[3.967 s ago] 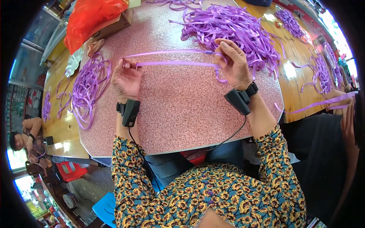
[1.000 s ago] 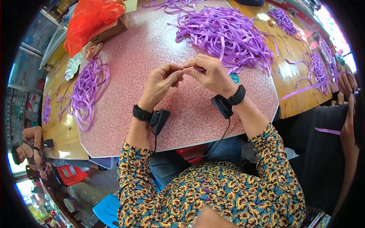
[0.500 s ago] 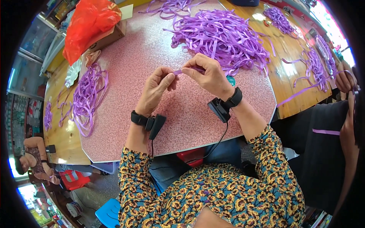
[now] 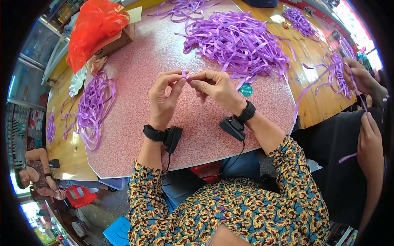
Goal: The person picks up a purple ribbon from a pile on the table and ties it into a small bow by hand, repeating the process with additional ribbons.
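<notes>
My left hand [image 4: 166, 95] and my right hand [image 4: 214, 88] meet above the middle of the pink speckled tabletop [image 4: 123, 135]. Between their fingertips a short piece of purple ribbon [image 4: 184, 75] is pinched; a small end of it sticks up. The rest of that ribbon is hidden by my fingers. Just beyond my right hand lies a large tangled heap of purple ribbons [image 4: 238, 45]. A smaller bunch of purple ribbons [image 4: 95, 107] lies at the left edge of the tabletop. Both wrists wear black straps with small black devices.
An orange-red plastic bag [image 4: 96, 35] sits on a cardboard box [image 4: 117, 44] at the far left. Yellow wooden tables [image 4: 69, 158] flank the tabletop, with more ribbons on them. At the right, another person's hands [image 4: 363, 78] hold a ribbon; another person [image 4: 39, 170] sits at the left.
My hands have drawn closer together, the right moving left. The ribbon stretched between them now shows as a short upright end. The person at the right has raised a hand with ribbon.
</notes>
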The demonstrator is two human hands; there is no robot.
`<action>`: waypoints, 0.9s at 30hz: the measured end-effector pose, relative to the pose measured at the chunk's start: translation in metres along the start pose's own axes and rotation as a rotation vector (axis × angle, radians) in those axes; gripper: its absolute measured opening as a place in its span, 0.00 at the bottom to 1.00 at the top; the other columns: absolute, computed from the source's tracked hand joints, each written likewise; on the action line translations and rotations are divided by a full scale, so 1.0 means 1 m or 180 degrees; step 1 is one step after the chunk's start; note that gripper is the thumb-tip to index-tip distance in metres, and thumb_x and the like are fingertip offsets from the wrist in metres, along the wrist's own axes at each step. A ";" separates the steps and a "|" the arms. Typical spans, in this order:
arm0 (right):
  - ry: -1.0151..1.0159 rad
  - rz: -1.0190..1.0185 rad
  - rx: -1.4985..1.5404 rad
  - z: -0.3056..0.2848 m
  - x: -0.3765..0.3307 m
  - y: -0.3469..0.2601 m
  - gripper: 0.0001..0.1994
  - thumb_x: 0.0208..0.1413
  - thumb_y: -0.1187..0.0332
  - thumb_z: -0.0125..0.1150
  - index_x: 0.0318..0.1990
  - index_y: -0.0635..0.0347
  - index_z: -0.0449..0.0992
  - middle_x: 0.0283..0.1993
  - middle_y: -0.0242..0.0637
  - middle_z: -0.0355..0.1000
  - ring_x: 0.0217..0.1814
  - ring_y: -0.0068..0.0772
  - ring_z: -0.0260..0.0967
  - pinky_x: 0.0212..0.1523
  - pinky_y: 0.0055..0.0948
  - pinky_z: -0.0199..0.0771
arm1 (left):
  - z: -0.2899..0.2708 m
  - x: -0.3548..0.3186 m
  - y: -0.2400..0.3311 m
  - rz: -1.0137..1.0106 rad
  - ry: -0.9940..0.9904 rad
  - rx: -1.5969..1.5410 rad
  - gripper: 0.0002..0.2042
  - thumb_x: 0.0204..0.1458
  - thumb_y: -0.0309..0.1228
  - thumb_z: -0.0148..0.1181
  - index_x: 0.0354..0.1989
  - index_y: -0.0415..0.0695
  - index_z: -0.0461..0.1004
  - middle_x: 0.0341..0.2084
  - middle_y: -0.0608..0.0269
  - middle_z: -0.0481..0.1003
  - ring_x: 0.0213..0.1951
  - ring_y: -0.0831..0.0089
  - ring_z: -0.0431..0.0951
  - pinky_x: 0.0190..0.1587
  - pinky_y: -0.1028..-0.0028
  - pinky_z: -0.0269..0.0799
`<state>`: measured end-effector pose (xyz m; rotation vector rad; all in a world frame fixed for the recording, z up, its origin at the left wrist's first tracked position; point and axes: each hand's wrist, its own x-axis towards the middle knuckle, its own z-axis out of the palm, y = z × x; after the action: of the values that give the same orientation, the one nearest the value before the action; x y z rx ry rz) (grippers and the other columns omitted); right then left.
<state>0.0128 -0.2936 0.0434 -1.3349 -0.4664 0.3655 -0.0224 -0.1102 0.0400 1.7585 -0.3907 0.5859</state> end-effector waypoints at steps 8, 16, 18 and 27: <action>0.0184 0.0573 -0.0022 -0.010 0.007 -0.003 0.11 0.58 0.63 0.65 0.41 0.61 0.81 0.28 0.23 0.72 0.27 0.11 0.64 0.25 0.15 0.63 | 0.004 0.003 0.008 0.0988 -0.0245 0.1170 0.07 0.47 0.17 0.63 0.34 0.39 0.74 0.37 0.58 0.77 0.43 0.60 0.77 0.46 0.66 0.74; 0.0639 -0.0395 -0.1198 -0.004 0.009 0.014 0.08 0.56 0.70 0.66 0.40 0.64 0.81 0.31 0.29 0.77 0.29 0.16 0.68 0.29 0.20 0.68 | 0.005 0.006 0.009 0.1092 -0.0410 0.2002 0.05 0.49 0.21 0.62 0.34 0.42 0.74 0.37 0.60 0.77 0.44 0.61 0.77 0.49 0.65 0.70; 0.0735 -0.0666 -0.1470 0.001 0.006 0.013 0.08 0.55 0.71 0.66 0.40 0.65 0.80 0.31 0.31 0.76 0.29 0.16 0.67 0.29 0.20 0.67 | 0.004 0.004 0.009 0.0932 -0.0384 0.2223 0.05 0.50 0.23 0.62 0.34 0.43 0.74 0.38 0.61 0.78 0.44 0.62 0.76 0.49 0.66 0.68; 0.0398 -0.1639 -0.2595 0.002 0.005 0.016 0.06 0.50 0.75 0.65 0.37 0.60 0.80 0.31 0.41 0.72 0.30 0.43 0.73 0.30 0.32 0.72 | 0.009 -0.008 0.003 -0.0237 -0.0117 0.0989 0.04 0.54 0.21 0.60 0.37 0.39 0.74 0.37 0.58 0.79 0.39 0.69 0.79 0.44 0.74 0.73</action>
<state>0.0157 -0.2862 0.0289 -1.9281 -0.8802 -0.3838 -0.0290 -0.1205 0.0357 2.0741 -0.2678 0.5848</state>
